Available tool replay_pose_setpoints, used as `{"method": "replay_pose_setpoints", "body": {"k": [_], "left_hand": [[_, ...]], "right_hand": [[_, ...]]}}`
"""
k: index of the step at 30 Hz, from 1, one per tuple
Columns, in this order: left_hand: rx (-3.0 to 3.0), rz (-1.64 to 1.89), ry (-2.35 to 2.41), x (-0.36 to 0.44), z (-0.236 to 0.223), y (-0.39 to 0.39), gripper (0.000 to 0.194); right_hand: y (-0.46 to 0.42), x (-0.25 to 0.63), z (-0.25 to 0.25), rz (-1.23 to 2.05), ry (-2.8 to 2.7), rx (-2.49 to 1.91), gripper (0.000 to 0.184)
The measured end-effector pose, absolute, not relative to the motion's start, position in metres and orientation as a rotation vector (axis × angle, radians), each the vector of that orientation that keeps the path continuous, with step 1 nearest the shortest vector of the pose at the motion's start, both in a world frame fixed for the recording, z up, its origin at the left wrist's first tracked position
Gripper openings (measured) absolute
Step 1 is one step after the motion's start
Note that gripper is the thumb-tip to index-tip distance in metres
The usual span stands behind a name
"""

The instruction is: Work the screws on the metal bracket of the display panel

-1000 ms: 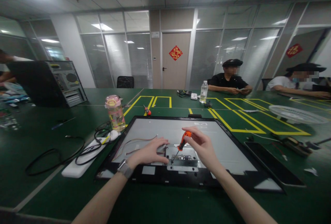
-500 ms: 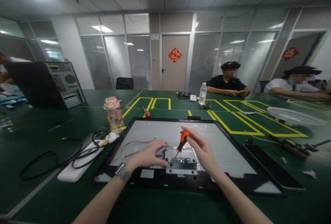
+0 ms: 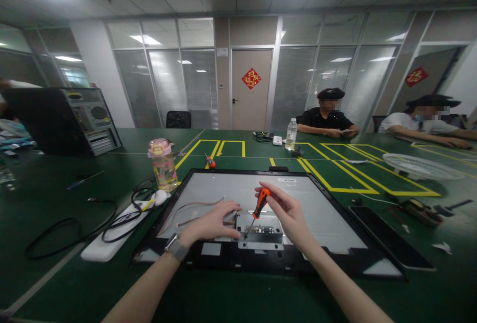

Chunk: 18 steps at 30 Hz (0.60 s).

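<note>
In the head view, a flat monitor panel [image 3: 208, 189] with a black frame lies on the green table, its pale back facing up. A metal bracket [image 3: 276, 237] with a small circuit board sits near its front middle. My right hand [image 3: 288, 212] grips an orange and black screwdriver [image 3: 262, 201] by its handle. The shaft slants down to the left, its tip at the bracket's left part. My left hand [image 3: 212, 221], with a watch on the wrist, lies on the panel with thumb and fingers apart at the bracket's left edge. Thin cables [image 3: 199, 203] run beside it.
Left of the panel are a white power strip [image 3: 112, 241], black cables and a pink-lidded bottle [image 3: 163, 166]. A black computer case [image 3: 48, 121] stands farther left. On the right lie a dark flat panel [image 3: 391, 238] and a multimeter [image 3: 419, 211]. Two people sit across the table.
The screwdriver handle has turned slightly in my right hand, whose fingers have shifted around it. My left hand stays in place, and the whole view has moved a little.
</note>
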State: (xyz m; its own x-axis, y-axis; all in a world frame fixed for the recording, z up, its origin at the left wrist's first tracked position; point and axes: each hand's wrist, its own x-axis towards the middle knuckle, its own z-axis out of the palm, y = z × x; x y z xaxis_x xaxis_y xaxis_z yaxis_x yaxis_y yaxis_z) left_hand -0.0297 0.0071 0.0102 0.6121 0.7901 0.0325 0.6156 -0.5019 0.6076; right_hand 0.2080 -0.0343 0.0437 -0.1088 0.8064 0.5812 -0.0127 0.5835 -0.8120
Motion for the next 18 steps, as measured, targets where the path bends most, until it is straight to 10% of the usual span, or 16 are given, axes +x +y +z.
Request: {"method": "replay_pose_setpoints", "body": {"k": [18], "left_hand": [[2.291, 0.406, 1.112, -0.0281, 0.0129, 0.0061, 0.077]], "right_hand": [[-0.0345, 0.2074, 0.0448, 0.819, -1.517, -0.693, 0.029]]}}
